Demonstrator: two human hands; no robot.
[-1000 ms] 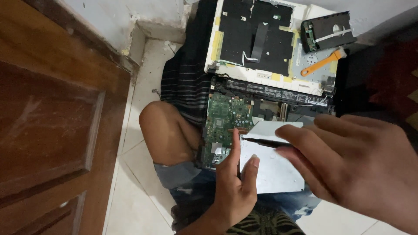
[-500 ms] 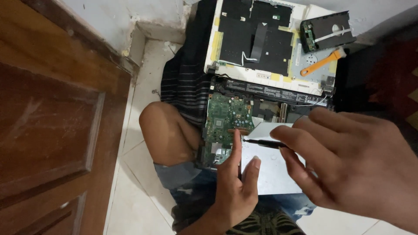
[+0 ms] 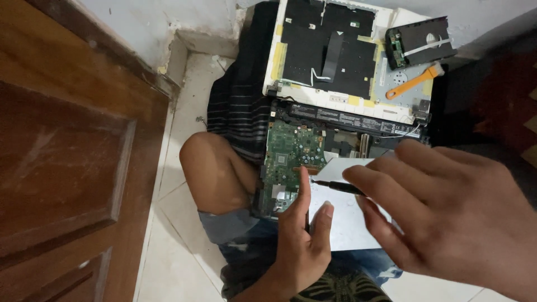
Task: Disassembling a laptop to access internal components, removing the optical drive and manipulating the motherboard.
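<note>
Screwdriver (image 3: 338,187), one, pinched in right hand (image 3: 447,215)'s grip; left hand (image 3: 302,246) seemingly steadies one motherboard (image 3: 293,162)

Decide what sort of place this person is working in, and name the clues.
Probably a room in a home, with repair done on the floor: a pale tiled floor, a brown panelled wooden door, and a dismantled laptop with its green circuit board resting across the person's lap.
</note>
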